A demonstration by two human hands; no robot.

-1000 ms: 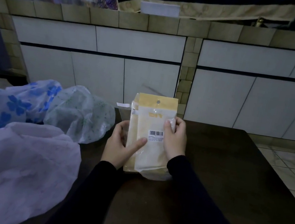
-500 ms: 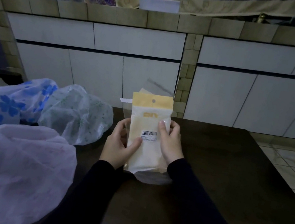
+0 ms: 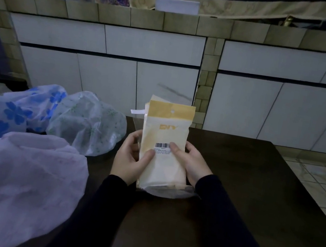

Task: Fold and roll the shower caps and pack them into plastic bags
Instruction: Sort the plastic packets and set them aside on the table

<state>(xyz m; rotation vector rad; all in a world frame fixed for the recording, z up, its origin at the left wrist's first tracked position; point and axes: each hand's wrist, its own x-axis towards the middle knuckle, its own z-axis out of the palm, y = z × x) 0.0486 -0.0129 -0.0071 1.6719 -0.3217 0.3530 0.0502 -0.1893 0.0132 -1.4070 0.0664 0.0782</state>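
Both hands hold a stack of clear plastic bags with yellow header cards and a barcode label (image 3: 165, 145) upright over the near-middle of the dark wooden table (image 3: 254, 192), its lower end close to or resting on the tabletop. The left hand (image 3: 130, 159) wraps the stack's left edge with its thumb pressed on the front face, and the right hand (image 3: 190, 162) curls round the right edge with a thumb on the barcode; holding it from both sides like this looks meant to square the bags up or to free one from the pack. A loose clear flap and a small white tab stick out at the top left of the stack. To the left lie three unfolded shower caps: a pale lilac plastic shower cap (image 3: 19, 175) nearest, a white cap with blue flowers (image 3: 8, 112) farther left, and a translucent cap with small green sprigs (image 3: 87, 119) just beside the left hand. None looks folded or rolled yet. The caps crowd the table's left side, so folding would probably need the bare right part. Beyond stands a tiled counter with white cabinet doors (image 3: 149, 45).
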